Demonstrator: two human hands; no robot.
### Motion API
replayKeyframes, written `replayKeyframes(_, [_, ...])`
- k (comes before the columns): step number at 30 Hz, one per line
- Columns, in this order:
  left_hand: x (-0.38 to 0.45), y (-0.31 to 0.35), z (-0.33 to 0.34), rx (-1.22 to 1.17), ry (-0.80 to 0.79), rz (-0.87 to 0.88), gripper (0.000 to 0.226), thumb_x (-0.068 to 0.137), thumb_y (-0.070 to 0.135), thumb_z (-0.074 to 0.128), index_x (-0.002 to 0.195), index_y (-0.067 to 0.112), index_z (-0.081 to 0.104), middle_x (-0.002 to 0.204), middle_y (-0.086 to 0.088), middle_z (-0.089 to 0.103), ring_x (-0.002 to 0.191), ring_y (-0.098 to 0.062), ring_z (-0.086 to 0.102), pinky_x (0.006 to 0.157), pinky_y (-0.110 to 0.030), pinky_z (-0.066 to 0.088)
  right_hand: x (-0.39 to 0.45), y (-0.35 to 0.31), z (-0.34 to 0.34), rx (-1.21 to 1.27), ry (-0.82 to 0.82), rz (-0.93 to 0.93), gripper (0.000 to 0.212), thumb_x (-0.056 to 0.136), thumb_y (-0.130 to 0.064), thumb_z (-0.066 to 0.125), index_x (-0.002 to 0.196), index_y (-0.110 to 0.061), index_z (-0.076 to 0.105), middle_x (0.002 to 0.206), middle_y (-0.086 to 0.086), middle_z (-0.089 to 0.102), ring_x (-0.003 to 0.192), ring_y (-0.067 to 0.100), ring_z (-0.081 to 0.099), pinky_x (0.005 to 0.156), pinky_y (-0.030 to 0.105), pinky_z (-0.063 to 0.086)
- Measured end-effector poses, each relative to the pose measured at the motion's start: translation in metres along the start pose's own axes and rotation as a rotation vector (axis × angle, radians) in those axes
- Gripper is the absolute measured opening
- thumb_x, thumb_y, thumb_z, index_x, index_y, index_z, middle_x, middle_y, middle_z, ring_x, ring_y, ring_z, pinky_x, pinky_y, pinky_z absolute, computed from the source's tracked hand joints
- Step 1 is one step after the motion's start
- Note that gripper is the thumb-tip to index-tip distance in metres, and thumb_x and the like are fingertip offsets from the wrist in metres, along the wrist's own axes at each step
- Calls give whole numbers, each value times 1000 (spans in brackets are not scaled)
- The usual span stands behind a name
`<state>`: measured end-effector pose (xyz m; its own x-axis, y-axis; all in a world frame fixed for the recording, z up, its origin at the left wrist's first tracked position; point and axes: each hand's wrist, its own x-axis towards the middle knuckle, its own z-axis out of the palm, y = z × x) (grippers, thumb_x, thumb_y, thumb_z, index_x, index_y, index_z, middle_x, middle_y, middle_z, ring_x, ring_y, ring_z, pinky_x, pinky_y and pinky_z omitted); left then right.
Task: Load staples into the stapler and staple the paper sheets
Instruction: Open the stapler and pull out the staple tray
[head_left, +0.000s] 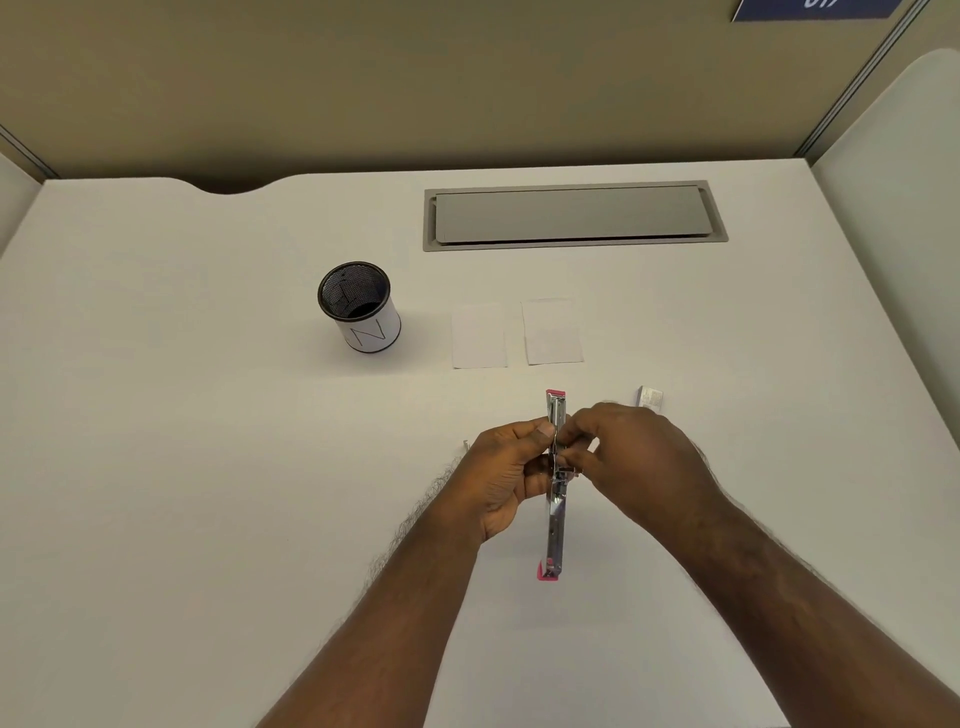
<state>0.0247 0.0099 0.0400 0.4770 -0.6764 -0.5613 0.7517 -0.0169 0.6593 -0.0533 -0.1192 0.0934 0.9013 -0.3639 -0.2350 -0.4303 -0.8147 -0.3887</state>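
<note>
Both hands are meeting above the middle of the white desk (208, 467), nearer its front edge. The left hand (506, 478) is gripping the stapler (555, 514) from the left, thumb lying against the metal body and fingers curled behind it. The stapler is swung fully open into one long silver strip with pink ends, running from front to back. The right hand (623, 457) is coming in from the right, its fingertips pressed together in a pinch at the stapler's middle hinge; whether a strip of staples is lying between them cannot be told. Two paper sheets (479, 336) are lying flat side by side, apart from each other, toward the back of the desk beyond the stapler. A small staple box (649, 399) is sitting just beyond the right hand. A mesh pen cup (361, 306) is standing left of the sheets. A grey cable hatch (574, 215) is lying closed near the desk's back edge.
</note>
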Motion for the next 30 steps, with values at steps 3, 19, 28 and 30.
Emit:
replayKeyframes(3, [0,-1,-1,-6,-2,0,22,98,13,53,105,4,71,89,-11,74,75,-20,71,74,-35,61,1,-3,2,9,-24,25,15,87,-33,65,100,-36,71,101,-13,69,80,9,56,60,22,32])
replayKeyframes(19, [1,-12,-2,46,60,-67,22,98,11,53,107,0,69,91,-16,73,72,-23,71,70,-36,62,7,-1,9,41,-107,159,9,80,-34,68,85,-33,74,87,-13,73,79,9,65,67,23,50])
replayKeyframes(28, [1,-13,-2,35,78,-68,21,97,17,55,96,7,74,87,-14,72,72,-22,70,66,-35,61,5,9,15,158,-105,59,22,74,-31,76,64,-38,59,90,-13,61,71,5,60,65,26,50])
replayKeyframes(30, [2,-14,-4,62,61,-59,20,97,17,57,101,7,74,90,-14,74,78,-22,71,72,-36,61,4,10,14,207,-105,54,19,73,-32,79,65,-36,61,90,-12,63,71,7,63,67,33,55])
